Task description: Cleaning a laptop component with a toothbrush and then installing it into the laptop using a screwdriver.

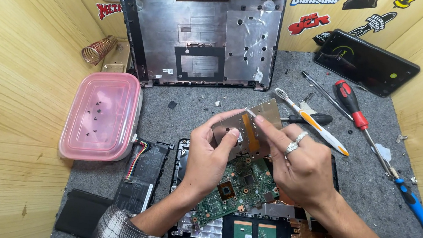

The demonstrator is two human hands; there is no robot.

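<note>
Here, both hands are up over an opened laptop chassis (187, 158), holding a flat metal plate (268, 114) between them. The left hand (208, 157) pinches the plate's lower left edge, thumb on the face, fingers behind. The right hand (302, 165), rings on two fingers, pinches near the plate's middle, forefinger tip at the top of an orange strip (251, 132) that runs down the plate face. The plate is tilted, face toward the camera; its long axis runs from lower left to upper right, upper corner pointing toward the toothbrush (313, 123). The orange strip's long axis runs top to bottom, slightly leaning right.

Below the hands lies a green circuit board (244, 185) in the chassis. A battery pack (143, 171) sits just left of the chassis. A pink lidded box (102, 117) with small screws is farther left. The laptop's bottom cover (203, 36) leans on the back wall. A red-handled screwdriver (350, 103), a blue-handled screwdriver (415, 206) and a phone (367, 61) lie to the right on the grey mat (369, 184).
</note>
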